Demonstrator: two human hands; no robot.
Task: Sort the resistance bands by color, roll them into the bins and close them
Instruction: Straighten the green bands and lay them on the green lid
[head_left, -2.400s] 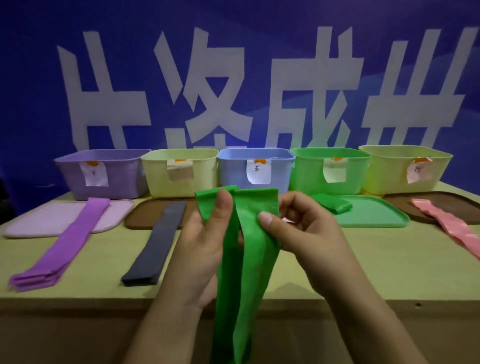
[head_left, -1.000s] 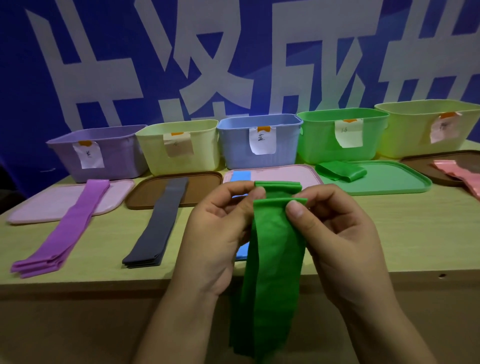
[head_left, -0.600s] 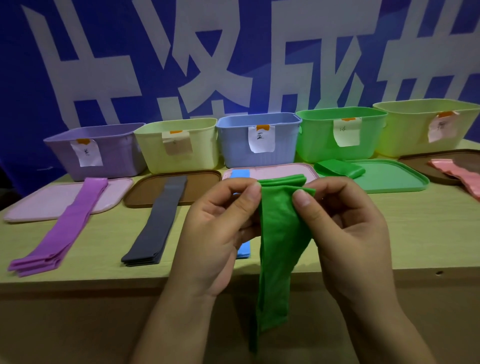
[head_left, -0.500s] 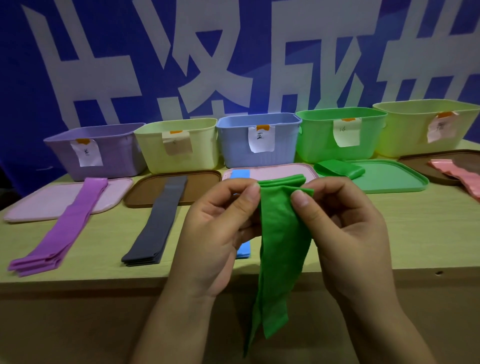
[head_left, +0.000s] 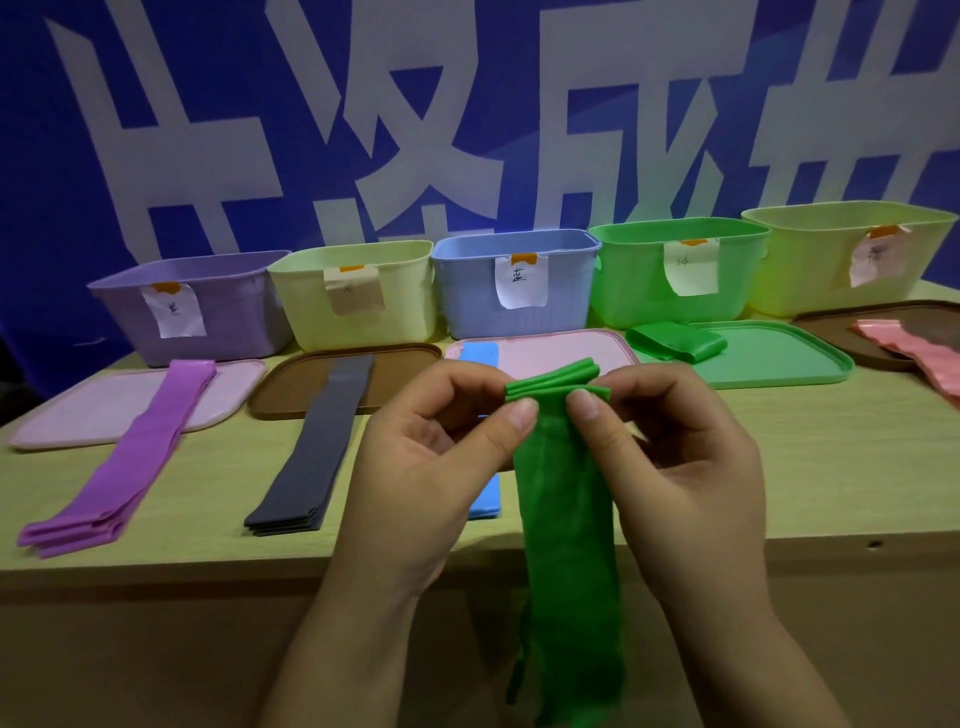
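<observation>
Now green band top edge folded over since half-second ago, first roll turn started; left hand and right hand each pinch folded end, tail hanging below grip; green bin beyond grip, open, rolling barely begun

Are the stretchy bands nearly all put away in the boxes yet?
Not yet. Sorting looks done: purple band, grey band, blue band and pink band lie by their bins. One rolled green band sits on the green lid. Left hand and right hand pinch another green band, starting its roll. Binning and closing remain.
</observation>
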